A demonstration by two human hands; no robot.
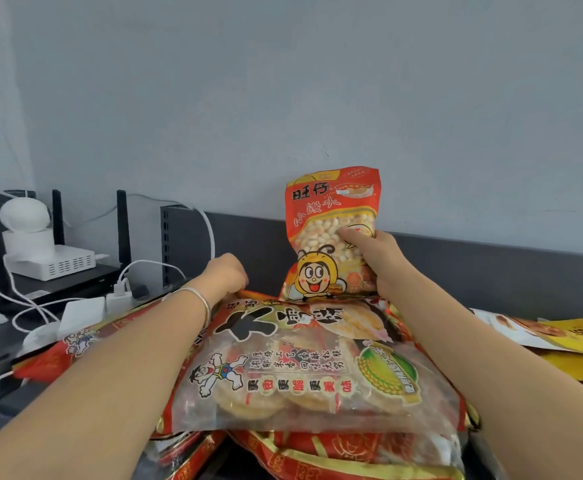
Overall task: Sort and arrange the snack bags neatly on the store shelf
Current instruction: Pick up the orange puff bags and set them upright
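The right hand point(376, 261) grips the small orange-red snack bag point(331, 216) by its right side, thumb across the clear window and fingers wrapped behind. This bag stands upright, with its lower edge touching the far end of the large rice-cracker bag point(304, 368) and its top in front of the grey wall point(283, 98). The window shows small pale round pieces, and a cartoon bee figure is printed below it. The large rice-cracker bag lies flat, face up, on top of a stack of red-and-gold bags point(335, 452) directly below the camera. The left hand point(226, 271) is at the far left corner of the large bag, knuckles up and fingers bent downward over the edge. The fingertips are hidden, so it cannot be told whether they pinch the bag or only touch it. A silver bracelet point(203, 299) sits on the left wrist. A further red bag point(75, 344) lies under the left forearm. Yellow bags point(574, 337) lie flat to the right, well apart from the stack. A dark panel point(491, 258) runs along the base of the wall. At far left stand a white box-shaped device point(54, 261), a white domed unit point(23, 209), a white power strip point(82, 313) and white cables point(207, 223).
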